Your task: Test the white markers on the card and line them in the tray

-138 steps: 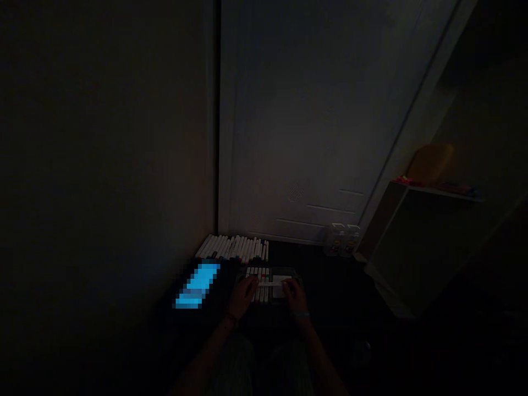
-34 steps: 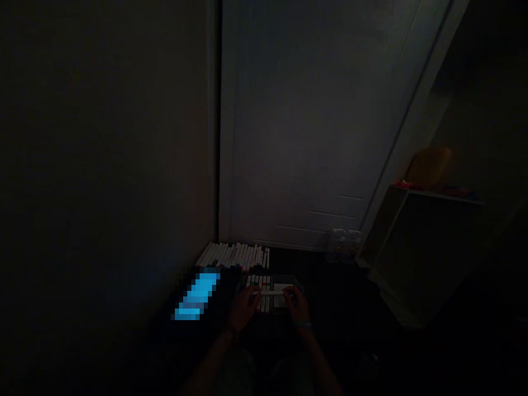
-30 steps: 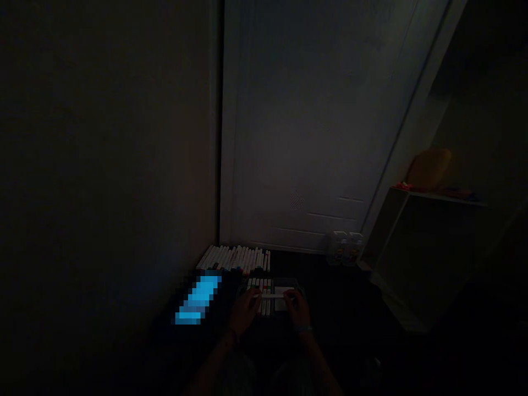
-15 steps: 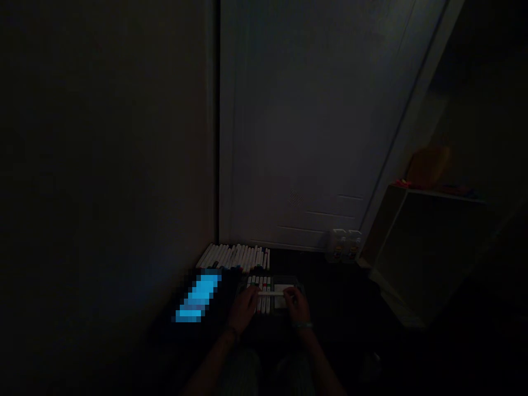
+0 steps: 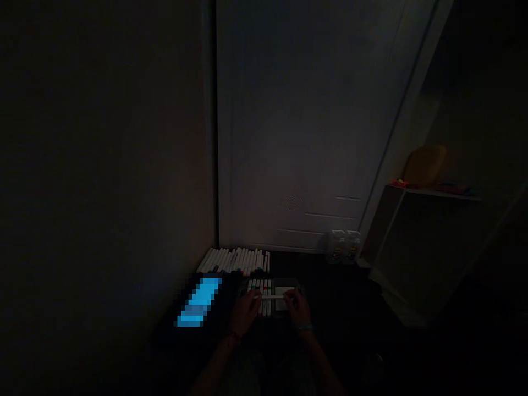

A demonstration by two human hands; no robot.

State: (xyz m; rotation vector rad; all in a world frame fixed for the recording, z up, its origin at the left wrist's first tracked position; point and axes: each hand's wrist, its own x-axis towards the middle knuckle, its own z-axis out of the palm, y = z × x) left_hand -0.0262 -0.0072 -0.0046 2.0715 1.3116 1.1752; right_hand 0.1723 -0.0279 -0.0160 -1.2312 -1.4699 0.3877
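Observation:
A white marker [image 5: 272, 297] lies crosswise between my hands, held level at its two ends. My left hand [image 5: 246, 308] is closed on its left end, and my right hand [image 5: 297, 306] pinches the right end. Below it, several white markers with coloured bands [image 5: 264, 308] stand side by side in the left part of a dark tray [image 5: 303, 288]. The tray's right compartment holds a pale flat piece [image 5: 280, 290], partly covered by my right hand. The dim light hides the fine detail of my fingers.
A long row of white markers [image 5: 235, 261] lies along the back of the dark table [image 5: 342, 308]. At left glows a blurred blue screen [image 5: 200, 301]. Two clear bottles [image 5: 344, 247] stand at the back right, by a cabinet [image 5: 429, 247] with an orange object [image 5: 425, 165] on top.
Both hands still hold the marker over the tray, with its left end a little lower in my left hand's grip. The whole view has shifted slightly.

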